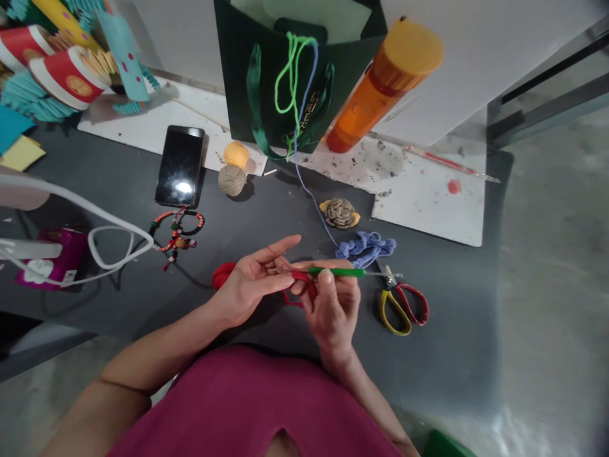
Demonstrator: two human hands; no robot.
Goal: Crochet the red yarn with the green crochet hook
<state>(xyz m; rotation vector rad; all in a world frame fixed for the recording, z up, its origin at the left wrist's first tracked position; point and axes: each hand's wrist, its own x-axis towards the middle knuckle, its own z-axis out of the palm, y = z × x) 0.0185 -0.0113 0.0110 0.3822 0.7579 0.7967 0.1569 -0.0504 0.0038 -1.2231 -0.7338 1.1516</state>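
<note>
At far left, a red paper cup (66,77) is lying on its side and a white cable (95,235) is looping over the dark tabletop (442,355). Next along, a black phone (179,166) and a beaded bracelet (177,231) are resting apart from your hands, and a red yarn ball (223,275) is sitting just behind your left hand (250,285). That hand is spreading its fingers (273,251) wide, with red yarn (302,279) running across them. Your right hand (333,311) is pinching a green crochet hook (335,271) narrowly between thumb and fingers, one end reaching into the red yarn. Behind, a tan yarn ball (232,179), a green gift bag (266,76) trailing green and blue yarn (295,95), and a crocheted flower (339,212) are standing near an orange bottle (385,86). A blue yarn bundle (365,249) is lying just above the hook, and red-and-yellow scissors (402,304) are lying just to its right.
</note>
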